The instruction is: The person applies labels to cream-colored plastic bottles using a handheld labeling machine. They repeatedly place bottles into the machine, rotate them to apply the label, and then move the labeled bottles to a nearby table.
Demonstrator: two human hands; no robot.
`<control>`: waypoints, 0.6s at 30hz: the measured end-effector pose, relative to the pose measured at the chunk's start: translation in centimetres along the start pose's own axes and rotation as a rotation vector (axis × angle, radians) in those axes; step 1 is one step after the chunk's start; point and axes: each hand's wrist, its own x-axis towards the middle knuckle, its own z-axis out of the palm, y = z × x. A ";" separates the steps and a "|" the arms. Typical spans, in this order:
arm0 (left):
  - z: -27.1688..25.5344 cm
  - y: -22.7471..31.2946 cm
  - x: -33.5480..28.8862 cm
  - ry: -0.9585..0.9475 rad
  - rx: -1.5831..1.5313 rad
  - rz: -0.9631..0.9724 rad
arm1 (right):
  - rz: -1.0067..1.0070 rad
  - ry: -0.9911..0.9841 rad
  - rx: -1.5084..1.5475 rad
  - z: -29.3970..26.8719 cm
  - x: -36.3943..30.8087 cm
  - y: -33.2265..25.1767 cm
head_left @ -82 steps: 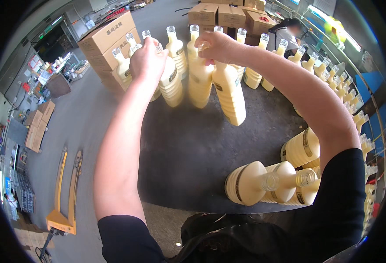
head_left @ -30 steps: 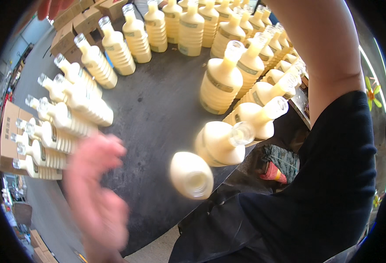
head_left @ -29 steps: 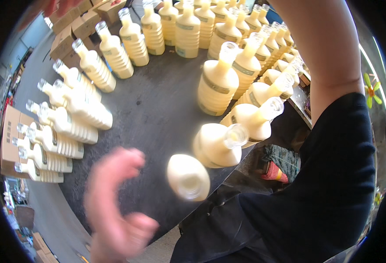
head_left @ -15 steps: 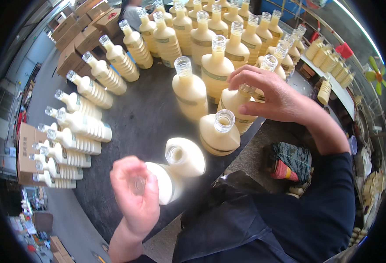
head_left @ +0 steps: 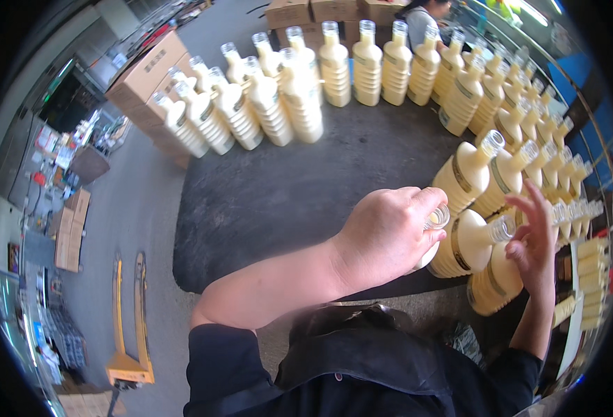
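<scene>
My left hand (head_left: 390,236) reaches across the black tabletop (head_left: 264,201), its fingers closed around the clear neck of an uncapped bottle (head_left: 437,218). Most of that bottle's cream-coloured body is hidden by the hand. My right hand (head_left: 537,243) is at the table's right end with fingers apart, beside the neck of a labelled cream bottle (head_left: 463,243). Just below it stands another ribbed bottle (head_left: 495,281), its neck hidden by the right hand. Two more bottles, a front one (head_left: 465,174) and its neighbour (head_left: 502,177), stand behind these.
Cream bottles (head_left: 264,108) line the table's far left side, and a row (head_left: 367,73) continues along the back. Many more crowd the right side. Cardboard boxes (head_left: 150,76) stand beyond the left corner; a yellow pallet jack (head_left: 131,365) is on the floor. Another person (head_left: 423,24) is at the back.
The view has turned leftward. My left hand has moved from the table's near left side to the right, onto a bottle neck. My right hand stays among the right-hand bottles, its fingers now more upright.
</scene>
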 end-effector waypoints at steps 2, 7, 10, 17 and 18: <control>-1.3 -0.3 -0.9 0.044 0.026 -0.014 | 0.147 -0.193 0.064 1.0 0.5 -1.9; -8.9 -1.8 -4.0 0.114 -0.050 -0.283 | 0.325 -0.253 0.107 1.4 1.1 -3.4; -13.4 -3.1 -5.8 0.239 -0.161 -0.409 | 0.287 -0.230 0.023 2.0 0.8 -4.3; -22.2 -7.7 -9.1 0.301 0.218 -0.619 | 0.163 -0.393 0.048 5.2 2.7 -8.6; -23.2 -8.5 -9.1 0.309 0.229 -0.637 | 0.151 -0.410 0.083 6.1 3.4 -9.8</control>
